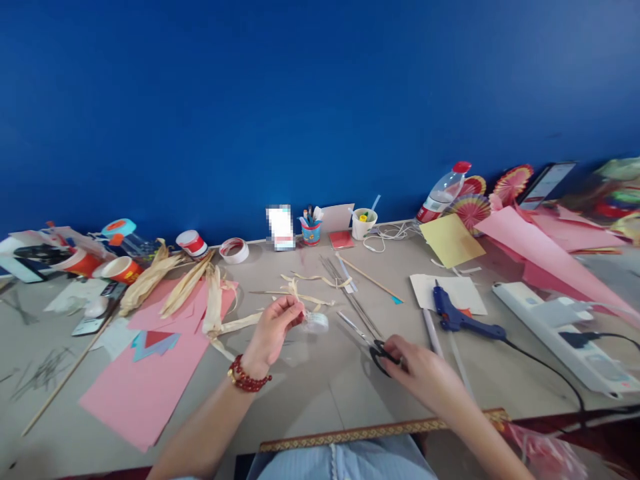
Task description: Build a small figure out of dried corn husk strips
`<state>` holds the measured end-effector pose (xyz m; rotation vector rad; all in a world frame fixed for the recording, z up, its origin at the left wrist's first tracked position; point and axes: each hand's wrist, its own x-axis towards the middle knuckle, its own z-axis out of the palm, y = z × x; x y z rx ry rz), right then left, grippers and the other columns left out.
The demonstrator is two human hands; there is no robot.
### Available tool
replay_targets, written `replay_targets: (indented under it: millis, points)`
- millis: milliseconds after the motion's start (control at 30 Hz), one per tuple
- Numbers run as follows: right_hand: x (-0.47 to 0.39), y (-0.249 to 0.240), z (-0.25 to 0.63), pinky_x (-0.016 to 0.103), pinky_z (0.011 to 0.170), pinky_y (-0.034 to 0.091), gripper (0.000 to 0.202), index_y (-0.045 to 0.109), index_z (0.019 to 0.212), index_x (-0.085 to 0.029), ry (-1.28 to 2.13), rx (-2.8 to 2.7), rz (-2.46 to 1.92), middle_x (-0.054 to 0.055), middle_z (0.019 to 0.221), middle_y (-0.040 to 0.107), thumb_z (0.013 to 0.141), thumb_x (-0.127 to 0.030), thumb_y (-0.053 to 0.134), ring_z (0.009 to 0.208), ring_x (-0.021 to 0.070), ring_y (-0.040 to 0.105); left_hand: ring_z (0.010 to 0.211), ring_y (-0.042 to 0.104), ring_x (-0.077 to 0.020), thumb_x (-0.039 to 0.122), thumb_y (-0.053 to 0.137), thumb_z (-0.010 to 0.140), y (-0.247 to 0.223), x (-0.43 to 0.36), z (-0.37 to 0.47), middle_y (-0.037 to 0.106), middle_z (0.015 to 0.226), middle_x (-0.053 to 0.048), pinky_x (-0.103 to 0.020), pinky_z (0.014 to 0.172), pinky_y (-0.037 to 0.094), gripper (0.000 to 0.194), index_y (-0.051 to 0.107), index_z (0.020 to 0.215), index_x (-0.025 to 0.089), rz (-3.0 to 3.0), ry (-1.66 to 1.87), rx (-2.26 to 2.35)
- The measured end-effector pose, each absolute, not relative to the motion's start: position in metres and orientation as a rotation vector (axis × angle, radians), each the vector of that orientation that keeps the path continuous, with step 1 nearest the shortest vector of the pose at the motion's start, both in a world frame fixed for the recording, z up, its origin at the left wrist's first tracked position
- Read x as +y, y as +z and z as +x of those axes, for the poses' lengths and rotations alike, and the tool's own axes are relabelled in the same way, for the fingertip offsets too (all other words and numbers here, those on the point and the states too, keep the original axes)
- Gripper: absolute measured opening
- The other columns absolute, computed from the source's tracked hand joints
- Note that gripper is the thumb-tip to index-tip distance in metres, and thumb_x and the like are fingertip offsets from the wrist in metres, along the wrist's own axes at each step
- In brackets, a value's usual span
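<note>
My left hand (276, 325) is closed in a pinch around a pale strip of dried corn husk (294, 288), whose end sticks up above the fingertips. Just right of those fingers is a small clear roll of tape (317, 323); whether the hand touches it I cannot tell. My right hand (417, 365) has its fingers on the black handles of the scissors (356, 327), their blades pointing away to the left over the table. Thin grey wires (361, 308) lie behind the scissors. More husk strips (320, 279) are scattered beyond my left hand.
On the left are pink paper sheets (145, 380), dried husks (214, 300) and a white tape roll (234, 251). A blue glue gun (463, 320) and a white power strip (565, 340) lie on the right. A pen cup (311, 232) and plastic bottle (443, 193) stand along the blue wall.
</note>
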<state>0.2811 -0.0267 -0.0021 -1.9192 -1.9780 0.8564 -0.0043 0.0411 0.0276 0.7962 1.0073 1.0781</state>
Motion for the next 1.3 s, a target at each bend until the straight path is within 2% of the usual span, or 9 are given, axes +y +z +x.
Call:
replay_targets:
  millis: [67, 167, 333, 567, 733, 900, 1000, 1167, 1300]
  points:
    - [-0.029, -0.005, 0.29, 0.025, 0.053, 0.045, 0.025, 0.055, 0.09, -0.022, 1.24, -1.742, -1.71, 0.0, 0.068, 0.061, 0.086, -0.047, 0.056, 0.058, 0.0163, 0.059, 0.069, 0.052, -0.0103, 0.035, 0.08, 0.071, 0.028, 0.041, -0.003, 0.058, 0.069, 0.002, -0.023, 0.071, 0.043, 0.026, 0.061, 0.07, 0.016, 0.767, 1.097, 1.003]
    - [-0.037, -0.007, 0.287, 0.022, 0.046, 0.043, 0.047, 0.051, 0.091, -0.02, 1.67, -1.418, -1.426, -0.003, 0.066, 0.052, 0.078, -0.065, 0.061, 0.051, 0.0108, 0.048, 0.069, 0.053, -0.0103, 0.033, 0.08, 0.072, 0.026, 0.043, -0.002, 0.059, 0.069, 0.001, -0.023, 0.069, 0.044, 0.026, 0.061, 0.07, 0.015, 0.733, 1.106, 0.979]
    - [-0.043, -0.002, 0.254, 0.018, 0.04, 0.029, 0.061, 0.048, 0.08, -0.018, 1.977, -1.299, -1.264, -0.004, 0.062, 0.052, 0.072, -0.078, 0.06, 0.043, 0.0038, 0.034, 0.069, 0.054, -0.0106, 0.028, 0.08, 0.073, 0.02, 0.044, -0.001, 0.058, 0.071, 0.001, -0.026, 0.07, 0.049, 0.024, 0.06, 0.072, 0.016, 0.636, 1.094, 0.92]
    - [-0.033, -0.008, 0.233, 0.018, 0.043, 0.022, 0.056, 0.048, 0.081, -0.018, 2.058, -1.335, -1.078, -0.003, 0.062, 0.052, 0.078, -0.073, 0.059, 0.051, 0.0058, 0.032, 0.074, 0.059, -0.0128, 0.022, 0.077, 0.077, 0.018, 0.045, -0.003, 0.062, 0.083, 0.0, -0.033, 0.073, 0.054, 0.019, 0.059, 0.075, 0.017, 0.489, 1.027, 0.833]
    - [-0.028, -0.009, 0.225, 0.019, 0.044, 0.02, 0.063, 0.048, 0.082, -0.017, 2.079, -1.282, -0.976, -0.002, 0.063, 0.054, 0.073, -0.078, 0.059, 0.05, 0.0059, 0.031, 0.077, 0.063, -0.014, 0.018, 0.077, 0.076, 0.014, 0.048, -0.003, 0.066, 0.087, -0.001, -0.031, 0.073, 0.054, 0.017, 0.06, 0.077, 0.018, 0.362, 1.036, 0.782]
    - [-0.026, -0.011, 0.226, 0.02, 0.043, 0.019, 0.06, 0.048, 0.079, -0.017, 2.09, -1.275, -0.968, -0.003, 0.06, 0.054, 0.076, -0.075, 0.059, 0.046, 0.0047, 0.029, 0.083, 0.065, -0.0146, 0.018, 0.077, 0.076, 0.01, 0.046, -0.002, 0.067, 0.088, 0.0, -0.032, 0.078, 0.055, 0.016, 0.061, 0.077, 0.019, 0.302, 1.094, 0.8]
    - [-0.024, -0.011, 0.228, 0.02, 0.042, 0.017, 0.06, 0.05, 0.079, -0.016, 2.087, -1.252, -0.956, -0.003, 0.06, 0.054, 0.076, -0.075, 0.06, 0.044, 0.004, 0.028, 0.087, 0.066, -0.0169, 0.018, 0.076, 0.077, 0.012, 0.043, 0.001, 0.067, 0.09, -0.001, -0.037, 0.081, 0.056, 0.016, 0.061, 0.075, 0.018, 0.314, 1.087, 0.805]
    - [-0.019, -0.009, 0.233, 0.02, 0.041, 0.016, 0.06, 0.054, 0.083, -0.014, 2.088, -1.193, -0.93, -0.002, 0.061, 0.056, 0.076, -0.073, 0.06, 0.043, 0.0033, 0.028, 0.093, 0.066, -0.021, 0.018, 0.073, 0.08, 0.021, 0.038, 0.002, 0.068, 0.099, -0.003, -0.052, 0.091, 0.053, 0.014, 0.061, 0.074, 0.017, 0.362, 1.04, 0.77]
    - [-0.019, -0.007, 0.238, 0.019, 0.041, 0.018, 0.061, 0.056, 0.084, -0.013, 2.147, -1.161, -0.889, -0.001, 0.06, 0.057, 0.075, -0.073, 0.061, 0.043, 0.0034, 0.03, 0.097, 0.066, -0.0236, 0.018, 0.072, 0.08, 0.027, 0.038, -0.001, 0.07, 0.103, -0.006, -0.055, 0.094, 0.051, 0.015, 0.059, 0.074, 0.017, 0.393, 1.034, 0.763]
